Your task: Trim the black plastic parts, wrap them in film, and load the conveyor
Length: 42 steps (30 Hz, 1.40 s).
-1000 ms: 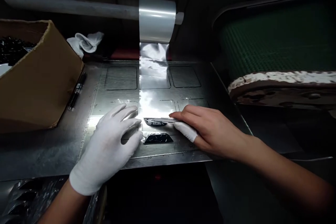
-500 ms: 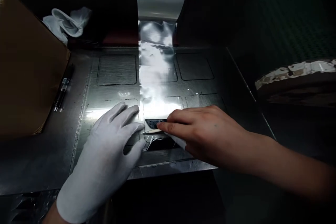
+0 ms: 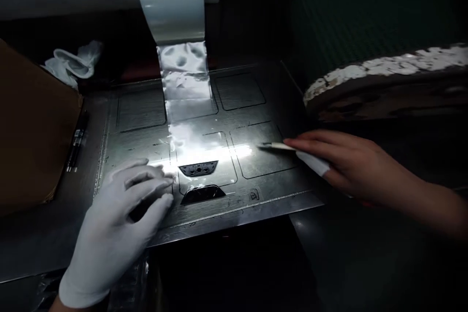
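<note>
One bumpy black plastic piece (image 3: 198, 169) and one shiny black slant-sided piece (image 3: 203, 194): on scratched grey metal plate (image 3: 261, 162) | white-gloved left hand (image 3: 126, 209): half open, nothing seen in it | mostly bare right hand (image 3: 341, 158): pinches thin white-handled tool (image 3: 281, 146) | careless tool swing could scratch shiny piece

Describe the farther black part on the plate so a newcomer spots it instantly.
From the rear film roll, follow its strip down onto the metal plate. Right of the gloved left hand lies the farther part, a small black trapezoid with its long edge at the far side, just beyond the nearer part. Its face shows fine detail; the nearer part looks smooth and glossy.
</note>
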Tool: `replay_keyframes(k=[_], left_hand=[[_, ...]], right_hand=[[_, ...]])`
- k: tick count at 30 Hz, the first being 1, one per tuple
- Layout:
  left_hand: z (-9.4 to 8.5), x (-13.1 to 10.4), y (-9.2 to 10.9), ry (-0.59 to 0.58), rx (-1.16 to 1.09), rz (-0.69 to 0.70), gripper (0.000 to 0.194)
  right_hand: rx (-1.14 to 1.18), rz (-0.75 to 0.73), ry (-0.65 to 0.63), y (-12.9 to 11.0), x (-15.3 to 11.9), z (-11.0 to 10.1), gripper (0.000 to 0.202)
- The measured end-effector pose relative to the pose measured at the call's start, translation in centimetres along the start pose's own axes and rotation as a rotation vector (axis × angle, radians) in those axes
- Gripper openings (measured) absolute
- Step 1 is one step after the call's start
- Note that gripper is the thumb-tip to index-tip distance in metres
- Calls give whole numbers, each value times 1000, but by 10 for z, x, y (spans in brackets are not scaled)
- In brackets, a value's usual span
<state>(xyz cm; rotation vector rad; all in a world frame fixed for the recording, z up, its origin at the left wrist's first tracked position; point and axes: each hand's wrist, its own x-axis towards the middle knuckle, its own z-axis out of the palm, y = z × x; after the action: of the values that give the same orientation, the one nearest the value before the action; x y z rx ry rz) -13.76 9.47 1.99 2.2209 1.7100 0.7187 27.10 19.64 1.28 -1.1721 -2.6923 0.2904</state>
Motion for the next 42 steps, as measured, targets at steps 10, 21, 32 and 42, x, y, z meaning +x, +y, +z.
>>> replay_keyframes(k=[10,21,32,42], left_hand=[[14,14,28,-288,349,319,38],[2,-86,58,331,-416,-254,22],[40,-159,74,506,-207,-223,38],[67,-228,51,420,-752,-1007,10]], right_hand=[[75,91,329,-6,2,39,51],[163,40,494,-1,-3,39,43],[1721,223,-445,-254,-3,106,30],[958,-197,-582,-276,8,166,25]])
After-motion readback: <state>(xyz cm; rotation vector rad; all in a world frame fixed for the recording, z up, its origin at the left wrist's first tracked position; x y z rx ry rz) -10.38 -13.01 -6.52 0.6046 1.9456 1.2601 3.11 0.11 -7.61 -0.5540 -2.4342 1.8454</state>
